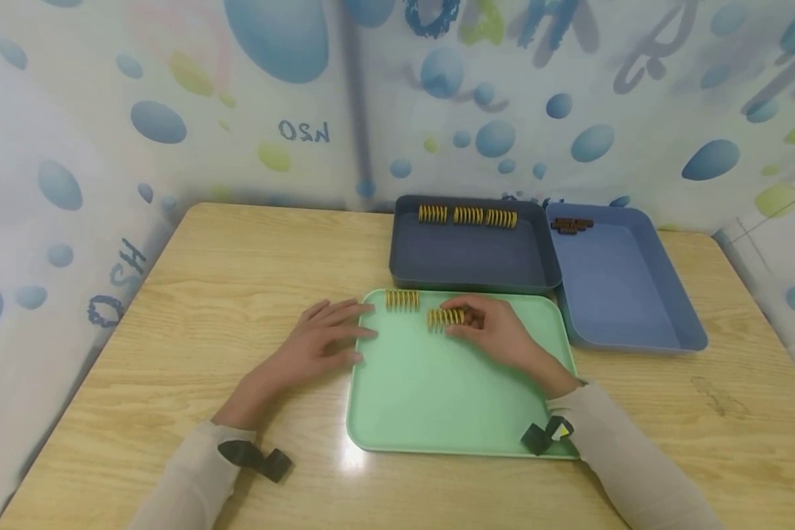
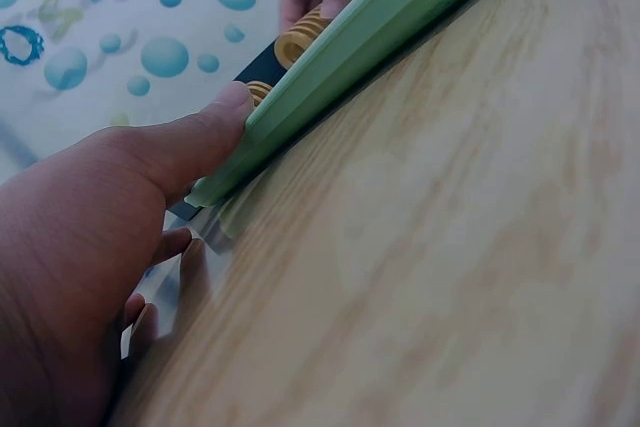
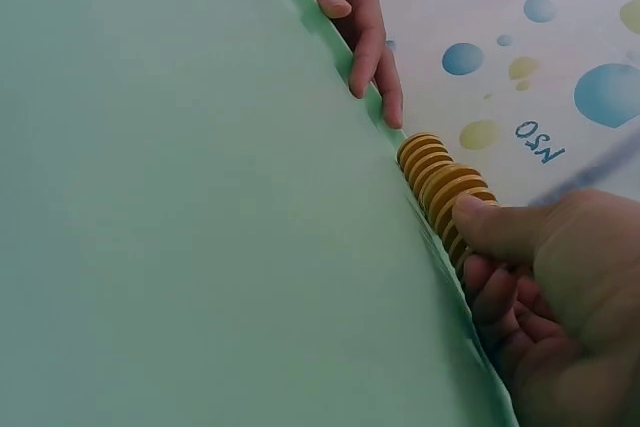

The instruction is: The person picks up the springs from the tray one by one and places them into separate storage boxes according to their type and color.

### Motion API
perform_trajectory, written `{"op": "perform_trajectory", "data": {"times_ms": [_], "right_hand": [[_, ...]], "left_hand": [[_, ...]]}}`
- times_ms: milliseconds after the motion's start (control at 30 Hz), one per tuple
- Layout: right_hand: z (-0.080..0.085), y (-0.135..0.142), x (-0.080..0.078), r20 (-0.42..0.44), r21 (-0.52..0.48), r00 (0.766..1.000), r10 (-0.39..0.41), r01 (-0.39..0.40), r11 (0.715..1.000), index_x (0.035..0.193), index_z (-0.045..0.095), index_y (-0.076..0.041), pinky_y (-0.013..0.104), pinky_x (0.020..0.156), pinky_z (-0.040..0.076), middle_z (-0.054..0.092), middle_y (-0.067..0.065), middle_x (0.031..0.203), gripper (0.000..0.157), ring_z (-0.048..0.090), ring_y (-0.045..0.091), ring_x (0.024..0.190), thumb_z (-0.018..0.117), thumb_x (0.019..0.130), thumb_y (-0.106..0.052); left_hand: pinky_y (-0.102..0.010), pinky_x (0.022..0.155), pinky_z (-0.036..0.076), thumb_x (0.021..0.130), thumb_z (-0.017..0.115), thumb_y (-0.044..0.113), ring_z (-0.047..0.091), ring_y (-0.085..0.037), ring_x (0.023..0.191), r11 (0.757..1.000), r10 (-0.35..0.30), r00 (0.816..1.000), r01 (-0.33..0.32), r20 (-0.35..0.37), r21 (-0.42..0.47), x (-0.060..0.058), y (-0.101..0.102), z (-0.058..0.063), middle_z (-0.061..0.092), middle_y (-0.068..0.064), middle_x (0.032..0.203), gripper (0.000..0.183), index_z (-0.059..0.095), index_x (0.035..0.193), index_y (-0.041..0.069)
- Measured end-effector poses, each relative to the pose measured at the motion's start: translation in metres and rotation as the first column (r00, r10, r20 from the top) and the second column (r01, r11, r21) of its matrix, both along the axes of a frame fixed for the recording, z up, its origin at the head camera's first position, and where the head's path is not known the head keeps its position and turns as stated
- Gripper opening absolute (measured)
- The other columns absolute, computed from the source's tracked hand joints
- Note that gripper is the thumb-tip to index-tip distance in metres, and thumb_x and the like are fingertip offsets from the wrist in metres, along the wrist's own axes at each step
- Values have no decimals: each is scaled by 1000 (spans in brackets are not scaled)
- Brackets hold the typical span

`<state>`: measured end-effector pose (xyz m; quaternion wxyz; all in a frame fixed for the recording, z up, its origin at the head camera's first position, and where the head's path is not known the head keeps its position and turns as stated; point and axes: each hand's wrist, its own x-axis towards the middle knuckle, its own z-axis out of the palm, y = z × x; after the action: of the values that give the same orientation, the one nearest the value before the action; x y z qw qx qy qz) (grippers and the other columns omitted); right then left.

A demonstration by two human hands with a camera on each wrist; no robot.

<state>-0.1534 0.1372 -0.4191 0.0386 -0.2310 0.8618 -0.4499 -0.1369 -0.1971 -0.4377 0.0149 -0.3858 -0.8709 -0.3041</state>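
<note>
My right hand [image 1: 493,327] pinches a yellow coil spring [image 1: 445,317] between thumb and fingers, over the upper part of the green tray [image 1: 450,397]. A second yellow spring [image 1: 403,299] lies to its left along the tray's far edge. In the right wrist view the held spring [image 3: 455,192] overlaps the other one, with the thumb on its near end. My left hand [image 1: 324,338] lies at the tray's left rim, fingers spread and extended. Its thumb [image 2: 205,137] touches the rim in the left wrist view.
Behind the tray stands a dark grey bin [image 1: 470,258] with three yellow springs [image 1: 468,215] along its back wall. To its right, a blue bin [image 1: 626,294] holds several small dark brown springs [image 1: 572,224] in its far left corner. All stand on a wooden table [image 1: 238,258] against a patterned wall.
</note>
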Motion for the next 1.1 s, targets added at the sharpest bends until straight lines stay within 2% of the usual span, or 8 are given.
{"op": "perform_trajectory", "data": {"times_ms": [200,400,533,733,933,1100], "right_hand": [[12,1,2,41,-9,999,17,-17,1000,117,67,-21,30,55,43,65,-5,96,33,53,16,65,73,86,-27],[30,8,-3,40,-57,999,23,-21,998,119,66,-19,30,52,40,64,-2,96,33,51,19,64,71,87,-25],[43,12,-13,25,-78,1000,4,-2,997,121,64,-16,28,52,40,64,1,96,34,52,21,65,71,88,-20],[52,13,-28,77,-44,997,-27,30,999,125,61,-18,30,55,41,63,3,94,36,55,31,72,69,90,-21],[51,14,-47,48,25,998,-50,49,998,124,62,-21,33,55,41,63,1,93,36,53,25,71,68,90,-29],[51,15,-63,24,45,997,-78,77,996,122,63,-22,36,58,41,63,-2,101,35,51,21,72,69,89,-30]], "left_hand": [[-56,111,8,90,66,36,26,-29,140,1000,-1,1000,1,-8,5,0,-1,-1,41,0,148,35,65,123,25],[-56,111,8,90,66,36,26,-29,140,1000,-5,1000,5,-1,7,1,0,0,41,0,148,35,65,123,25],[-56,111,8,89,66,36,27,-29,139,1000,-3,1000,3,-3,8,1,0,1,42,-1,147,35,66,123,24],[-57,110,9,90,66,36,28,-31,139,1000,-1,1000,2,-10,9,2,0,1,43,-3,146,35,66,122,24],[-56,110,10,89,66,35,28,-30,139,1000,0,1000,0,-6,7,2,-1,1,43,-2,146,35,66,122,24],[-55,111,10,90,66,37,27,-29,139,1000,2,1000,-2,-9,0,2,-1,0,42,0,147,35,66,123,24]]}}
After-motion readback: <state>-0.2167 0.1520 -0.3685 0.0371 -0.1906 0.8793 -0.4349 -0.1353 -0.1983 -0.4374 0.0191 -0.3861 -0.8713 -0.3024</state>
